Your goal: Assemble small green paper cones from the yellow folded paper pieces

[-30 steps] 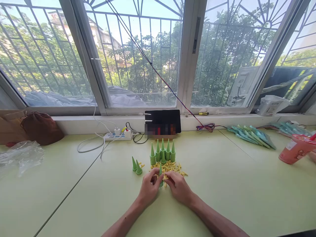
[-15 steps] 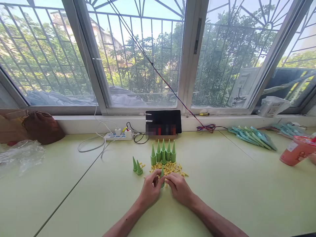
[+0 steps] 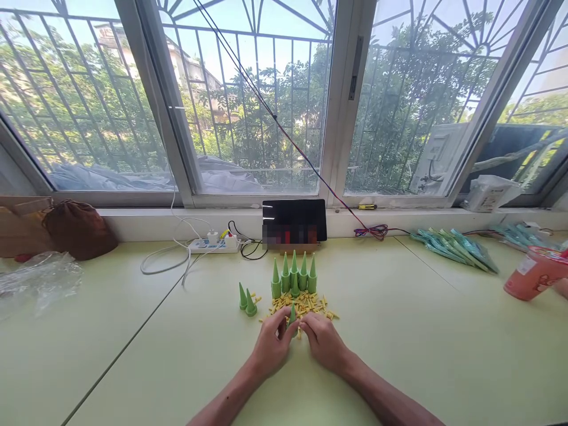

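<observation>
A green pointed cone piece point(image 3: 292, 315) stands upright between my hands, with my left hand point(image 3: 271, 342) closed around its left side. Close against its right side is my right hand point(image 3: 325, 338), thumb and fingertips pinched together; whatever they hold is too small or hidden to make out. Just beyond my fingers lies a loose pile of small yellow pegs point(image 3: 310, 303). Behind the pile stands a group of green cone-topped towers point(image 3: 294, 275). Two more green cones point(image 3: 251, 303) sit to the left of the pile, a few yellow pegs beside them.
A dark-screened tablet point(image 3: 294, 219) leans at the windowsill. To its left is a white power strip point(image 3: 213, 244) with cables. Green packets point(image 3: 457, 248) and a red drink cup point(image 3: 532, 275) are on the right, with part of another hand at the edge. A brown pouch point(image 3: 80, 231) lies far left.
The green cone in my left hand has lowered very slightly. My right fingertips have shifted a little to the right. The standing cones and the peg pile look the same.
</observation>
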The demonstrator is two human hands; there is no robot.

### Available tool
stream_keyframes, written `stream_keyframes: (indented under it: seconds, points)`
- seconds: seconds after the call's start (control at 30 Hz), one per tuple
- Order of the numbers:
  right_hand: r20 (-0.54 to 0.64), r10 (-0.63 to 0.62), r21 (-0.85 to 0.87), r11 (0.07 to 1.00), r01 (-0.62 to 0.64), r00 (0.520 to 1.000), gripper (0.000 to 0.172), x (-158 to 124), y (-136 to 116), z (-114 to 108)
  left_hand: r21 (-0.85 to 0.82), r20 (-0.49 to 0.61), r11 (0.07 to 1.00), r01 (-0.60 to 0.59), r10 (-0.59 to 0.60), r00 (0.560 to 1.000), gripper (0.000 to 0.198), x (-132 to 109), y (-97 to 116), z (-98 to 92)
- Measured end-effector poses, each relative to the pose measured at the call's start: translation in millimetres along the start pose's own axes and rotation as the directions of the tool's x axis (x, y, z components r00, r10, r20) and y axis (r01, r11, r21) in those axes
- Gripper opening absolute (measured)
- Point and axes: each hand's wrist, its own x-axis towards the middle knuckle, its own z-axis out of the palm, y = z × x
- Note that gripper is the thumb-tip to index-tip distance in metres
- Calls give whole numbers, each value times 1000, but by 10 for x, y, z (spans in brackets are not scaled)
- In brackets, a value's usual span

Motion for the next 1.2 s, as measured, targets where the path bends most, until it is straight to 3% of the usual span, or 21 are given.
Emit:
stream_keyframes:
  seconds: [0.63,0.93,1.2]
  points:
    - [-110,27,67,998,-20,994,45,34,-30,-10,-114,96,991,75,-64,993,23,44,114,-42]
    - [-167,73,169,985,-45,983,24,43,-67,-25,-265,115,948,176,-150,982,36,54,33,-23]
    - [-159,55,179,984,-26,986,20,44,-49,-21,-359,169,901,243,-193,966,37,51,-4,-39]
